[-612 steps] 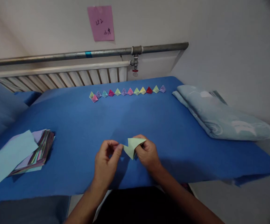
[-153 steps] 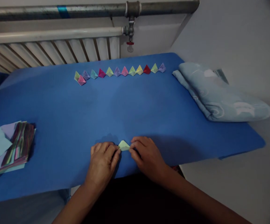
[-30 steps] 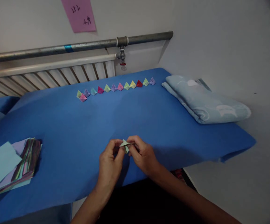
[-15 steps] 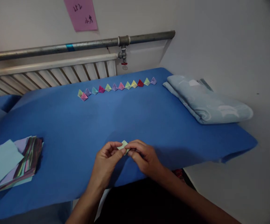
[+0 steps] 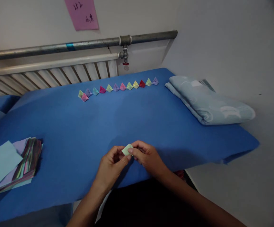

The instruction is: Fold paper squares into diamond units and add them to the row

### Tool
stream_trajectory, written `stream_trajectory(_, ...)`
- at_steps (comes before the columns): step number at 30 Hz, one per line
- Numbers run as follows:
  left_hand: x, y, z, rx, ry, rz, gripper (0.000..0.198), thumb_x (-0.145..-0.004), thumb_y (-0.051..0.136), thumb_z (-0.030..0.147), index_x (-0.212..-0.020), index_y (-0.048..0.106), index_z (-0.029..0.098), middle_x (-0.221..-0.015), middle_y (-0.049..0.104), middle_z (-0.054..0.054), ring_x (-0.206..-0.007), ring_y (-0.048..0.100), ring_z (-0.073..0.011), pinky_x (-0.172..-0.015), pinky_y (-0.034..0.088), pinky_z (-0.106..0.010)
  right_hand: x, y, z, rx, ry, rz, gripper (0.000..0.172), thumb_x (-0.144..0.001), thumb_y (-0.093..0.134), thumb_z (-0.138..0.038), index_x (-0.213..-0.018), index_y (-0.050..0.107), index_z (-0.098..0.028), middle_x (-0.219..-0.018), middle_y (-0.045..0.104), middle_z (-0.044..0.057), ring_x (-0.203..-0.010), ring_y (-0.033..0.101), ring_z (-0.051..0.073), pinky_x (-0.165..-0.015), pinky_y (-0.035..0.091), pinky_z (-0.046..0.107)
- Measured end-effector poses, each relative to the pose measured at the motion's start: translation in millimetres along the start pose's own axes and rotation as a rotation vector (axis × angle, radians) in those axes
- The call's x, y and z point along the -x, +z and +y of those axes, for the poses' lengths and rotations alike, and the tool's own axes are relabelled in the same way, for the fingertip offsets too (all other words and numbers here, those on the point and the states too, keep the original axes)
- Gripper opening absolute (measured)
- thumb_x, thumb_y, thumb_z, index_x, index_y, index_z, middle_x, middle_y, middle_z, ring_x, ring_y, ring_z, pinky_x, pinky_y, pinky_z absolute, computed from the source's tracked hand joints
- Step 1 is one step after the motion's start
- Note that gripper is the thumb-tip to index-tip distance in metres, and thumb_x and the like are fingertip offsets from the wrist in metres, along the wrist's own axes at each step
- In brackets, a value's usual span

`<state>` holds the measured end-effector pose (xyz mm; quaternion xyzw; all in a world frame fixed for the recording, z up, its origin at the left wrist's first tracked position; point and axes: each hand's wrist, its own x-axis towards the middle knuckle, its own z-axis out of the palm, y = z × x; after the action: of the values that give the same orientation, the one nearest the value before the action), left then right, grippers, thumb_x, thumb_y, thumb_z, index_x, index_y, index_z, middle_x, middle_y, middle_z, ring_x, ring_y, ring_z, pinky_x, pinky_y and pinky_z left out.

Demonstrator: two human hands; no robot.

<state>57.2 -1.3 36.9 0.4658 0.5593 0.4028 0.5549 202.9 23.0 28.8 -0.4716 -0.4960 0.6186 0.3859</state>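
Note:
A small folded piece of pale green paper (image 5: 127,149) is pinched between both hands above the near part of the blue-covered surface. My left hand (image 5: 112,162) grips its lower left side, thumb in front and fingers behind. On the right side, my right hand (image 5: 147,156) holds it with the thumb on its face; the fingers behind are partly hidden. Farther back runs a row of small folded paper diamonds (image 5: 116,87) in several colours, with a pink one (image 5: 84,97) set in front of the row's left end.
A stack of coloured paper sheets (image 5: 5,167) lies at the left, a light blue sheet on top. A folded light blue blanket (image 5: 210,102) rests at the right by the wall. Behind the blue cover (image 5: 80,132) stand a white radiator (image 5: 56,75) and a metal pipe (image 5: 92,44).
The green paper has turned and now shows a flat, four-sided face. My right thumb has shifted onto its front, and my left fingers have moved slightly.

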Motion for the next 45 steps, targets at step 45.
stream_trajectory(45,8.6,-12.0,-26.5,-0.972,0.662,-0.037,0.024,-0.090,0.042,0.008,-0.099,0.062,0.018,-0.100,0.068,-0.007,-0.090,0.061,-0.0200,-0.081,0.049,-0.039,2.3,-9.0,-4.4,1.049,-0.209,-0.185,0.013,-0.086,0.049,-0.014,-0.084,0.062,-0.018,-0.083,0.060,0.004,-0.071,0.055,0.014,-0.064,0.039,0.026)
